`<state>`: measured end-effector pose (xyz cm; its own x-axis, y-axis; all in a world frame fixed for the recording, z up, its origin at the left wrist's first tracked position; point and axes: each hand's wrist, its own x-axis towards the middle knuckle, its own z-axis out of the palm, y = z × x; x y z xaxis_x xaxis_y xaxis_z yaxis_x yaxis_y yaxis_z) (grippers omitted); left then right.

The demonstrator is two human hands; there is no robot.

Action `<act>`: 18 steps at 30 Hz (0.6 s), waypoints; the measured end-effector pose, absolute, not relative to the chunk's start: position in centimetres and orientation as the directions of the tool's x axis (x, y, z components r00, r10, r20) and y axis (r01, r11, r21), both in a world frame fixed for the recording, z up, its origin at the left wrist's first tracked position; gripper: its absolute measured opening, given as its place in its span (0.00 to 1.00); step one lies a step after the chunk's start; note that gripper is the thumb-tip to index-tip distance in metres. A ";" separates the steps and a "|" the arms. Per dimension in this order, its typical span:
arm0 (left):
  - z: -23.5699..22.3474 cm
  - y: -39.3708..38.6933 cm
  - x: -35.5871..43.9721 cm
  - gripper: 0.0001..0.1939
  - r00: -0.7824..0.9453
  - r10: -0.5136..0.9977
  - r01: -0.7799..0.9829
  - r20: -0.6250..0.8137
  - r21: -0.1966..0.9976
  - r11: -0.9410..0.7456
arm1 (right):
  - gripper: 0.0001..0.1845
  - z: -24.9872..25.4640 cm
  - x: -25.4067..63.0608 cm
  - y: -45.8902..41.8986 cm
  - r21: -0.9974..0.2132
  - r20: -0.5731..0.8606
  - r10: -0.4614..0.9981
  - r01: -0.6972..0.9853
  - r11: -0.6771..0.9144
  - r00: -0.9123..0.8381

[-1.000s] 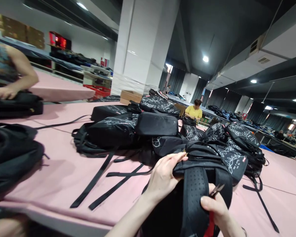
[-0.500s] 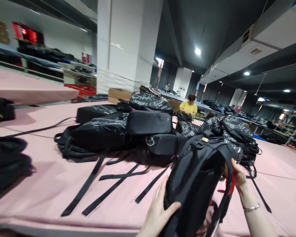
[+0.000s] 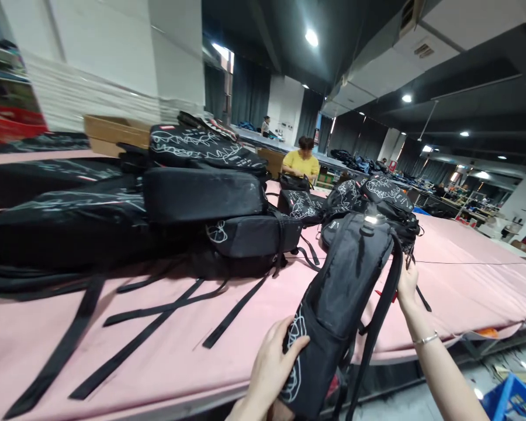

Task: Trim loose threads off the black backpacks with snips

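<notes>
A black backpack (image 3: 346, 286) stands tilted at the table's front edge, its narrow side turned toward me. White scribble print shows on its lower left face. My left hand (image 3: 274, 356) clasps that printed lower side, thumb lying across the near face. My right hand (image 3: 407, 286) grips the upper right part behind the shoulder strap (image 3: 379, 316); its fingertips are partly hidden. Something small and red (image 3: 393, 297) shows beside the strap, too little of it to name. A light-coloured tag (image 3: 371, 220) sits at the backpack's top.
More black backpacks (image 3: 201, 196) are piled on the pink-covered table (image 3: 464, 263), straps trailing forward. An open cardboard box (image 3: 114, 131) is behind them. A person in yellow (image 3: 300, 161) handles a black bag across the table. A blue crate (image 3: 512, 397) stands low at right.
My view has swung right and the pile has shifted left in it. The backpack has turned in my hands, so its printed side now shows. Both hands still hold it.
</notes>
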<state>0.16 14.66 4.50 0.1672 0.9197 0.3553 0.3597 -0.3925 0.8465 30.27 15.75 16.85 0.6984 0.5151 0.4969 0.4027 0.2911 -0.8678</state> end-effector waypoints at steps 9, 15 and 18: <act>3.4 13.6 0.3 0.20 0.083 0.947 0.406 0.310 0.857 -0.316 | 0.23 16.3 24.3 13.2 -0.519 0.846 0.325 0.793 0.318 0.423; 2.6 12.9 1.5 0.20 0.112 0.902 0.462 0.417 0.782 -0.418 | 0.26 14.4 22.2 10.6 -0.365 0.882 0.391 0.907 0.211 0.263; 3.4 12.4 1.6 0.20 0.090 0.787 0.495 0.611 0.658 -0.568 | 0.29 14.1 22.1 10.2 -0.360 0.858 0.451 0.914 0.187 0.246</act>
